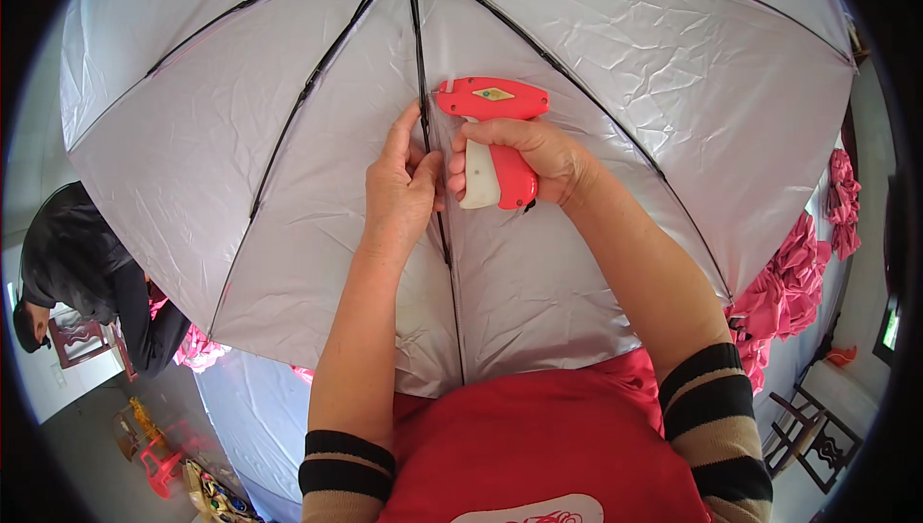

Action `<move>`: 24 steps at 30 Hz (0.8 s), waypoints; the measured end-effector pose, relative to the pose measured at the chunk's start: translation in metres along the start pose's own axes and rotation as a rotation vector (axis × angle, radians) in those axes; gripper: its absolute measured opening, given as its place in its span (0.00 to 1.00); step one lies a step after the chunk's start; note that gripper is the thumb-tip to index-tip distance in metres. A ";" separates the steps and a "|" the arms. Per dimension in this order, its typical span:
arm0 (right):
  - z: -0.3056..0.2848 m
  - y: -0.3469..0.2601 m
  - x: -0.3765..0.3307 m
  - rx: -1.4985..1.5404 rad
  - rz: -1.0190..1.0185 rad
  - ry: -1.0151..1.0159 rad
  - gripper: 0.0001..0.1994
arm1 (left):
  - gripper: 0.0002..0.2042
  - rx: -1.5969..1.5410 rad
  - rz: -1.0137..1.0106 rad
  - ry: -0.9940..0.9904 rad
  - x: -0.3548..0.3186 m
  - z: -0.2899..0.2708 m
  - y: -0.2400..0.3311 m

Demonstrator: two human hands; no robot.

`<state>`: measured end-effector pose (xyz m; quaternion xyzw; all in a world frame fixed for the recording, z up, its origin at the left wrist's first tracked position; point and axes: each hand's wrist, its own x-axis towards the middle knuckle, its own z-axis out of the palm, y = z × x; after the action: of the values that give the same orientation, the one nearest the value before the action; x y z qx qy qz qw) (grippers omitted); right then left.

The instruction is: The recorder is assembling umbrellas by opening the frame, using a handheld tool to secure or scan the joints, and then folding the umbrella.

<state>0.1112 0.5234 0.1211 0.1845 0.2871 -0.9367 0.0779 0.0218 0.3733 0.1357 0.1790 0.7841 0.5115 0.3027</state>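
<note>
Centre frame: my right hand grips red tagging gun, nose at umbrella rib; left hand pinches silver canopy there. Fastening under way, not finished.

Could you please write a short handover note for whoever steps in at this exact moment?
Left hand: pinching the silver umbrella lining against the black rib.
Right hand: gripping the red tagging gun, nose pressed to that rib.
Umbrella is open, inside facing you, over the lap.
Done: gun placed at the rib.
Left: whether a fastener is in cannot be seen; check first.
</note>
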 end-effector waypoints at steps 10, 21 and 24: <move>-0.002 -0.006 0.010 -0.213 -0.017 0.107 0.12 | 0.28 0.037 0.068 0.021 0.000 0.008 -0.007; 0.019 0.030 -0.049 0.114 -0.013 0.140 0.13 | 0.11 1.043 0.129 -0.091 -0.062 -0.006 -0.037; 0.037 0.089 -0.093 0.178 0.086 0.261 0.14 | 0.11 1.056 0.117 -0.044 -0.079 -0.001 -0.045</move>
<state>0.2085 0.4329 0.1403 0.3229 0.2025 -0.9223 0.0636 0.0815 0.3074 0.1176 0.3608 0.9171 0.0594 0.1587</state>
